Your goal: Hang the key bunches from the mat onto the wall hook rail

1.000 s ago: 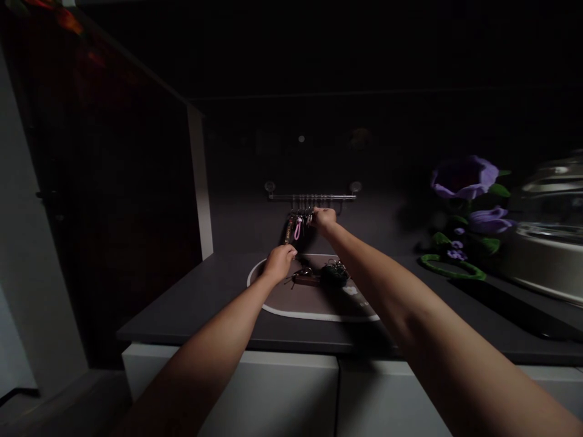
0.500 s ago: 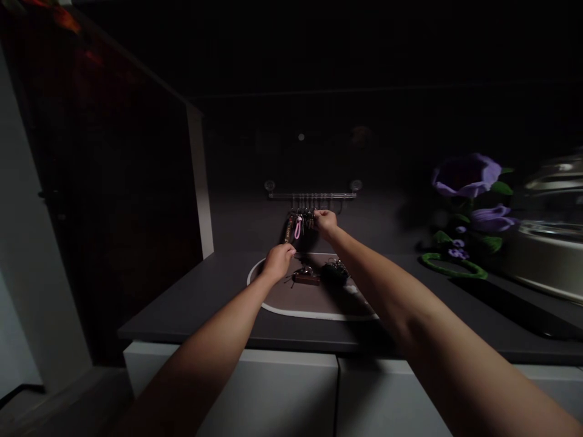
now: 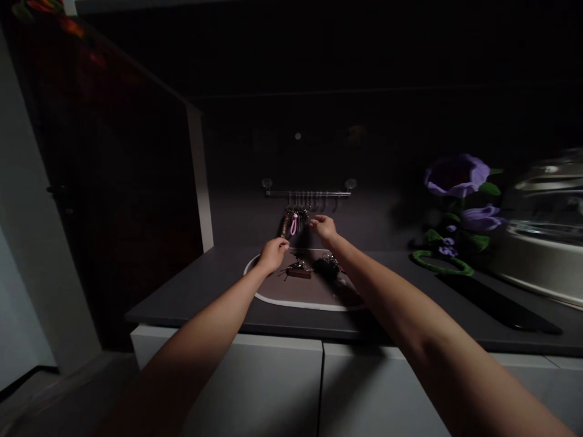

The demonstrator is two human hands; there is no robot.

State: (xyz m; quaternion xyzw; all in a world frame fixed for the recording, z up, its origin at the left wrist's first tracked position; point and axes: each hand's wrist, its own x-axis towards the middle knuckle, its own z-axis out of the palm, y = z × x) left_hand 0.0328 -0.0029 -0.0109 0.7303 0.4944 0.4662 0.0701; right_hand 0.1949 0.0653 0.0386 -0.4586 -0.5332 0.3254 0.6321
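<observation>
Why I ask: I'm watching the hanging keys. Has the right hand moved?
Yes, the right hand has dropped lower, further below the wall-mounted metal hook rail.

Both bare forearms (image 3: 401, 297) extend from the lower frame corners, across the counter's front edge (image 3: 300, 335), angled inward. Left hand (image 3: 273, 255) sits lower, wrist slightly bent, fingers (image 3: 283, 244) curled forward. Right hand (image 3: 325, 228) sits higher, just right of it, fingers (image 3: 315, 222) part-open, pointing left.
</observation>
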